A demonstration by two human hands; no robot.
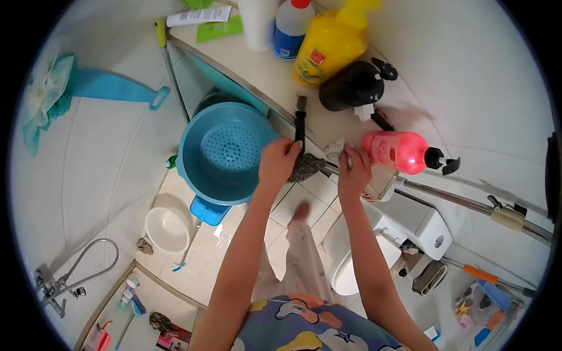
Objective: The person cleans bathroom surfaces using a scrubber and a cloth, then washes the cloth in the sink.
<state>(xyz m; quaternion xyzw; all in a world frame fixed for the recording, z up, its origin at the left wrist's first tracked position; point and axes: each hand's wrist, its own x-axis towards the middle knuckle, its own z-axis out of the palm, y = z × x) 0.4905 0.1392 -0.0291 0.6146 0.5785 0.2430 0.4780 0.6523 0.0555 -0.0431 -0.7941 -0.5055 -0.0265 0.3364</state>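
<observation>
My left hand [278,164] is closed around a black-handled brush [300,126], near the right rim of a blue basin [228,152] with a bumpy bottom. Dark grey bristly or mesh material [306,168] lies between my hands at the counter edge. My right hand [354,175] has its fingers closed on a crumpled whitish cloth [336,150] at the counter's edge. A pink pump bottle [395,151] lies just right of that hand. Behind it are a black pump bottle [353,86] and a yellow bottle [331,47].
On the counter [246,64] are a blue-labelled bottle [291,29] and a white tube [199,16]. A metal rail [451,198] runs right. Below are a toilet [345,269], a white bucket [168,230] and a blue dustpan [209,211].
</observation>
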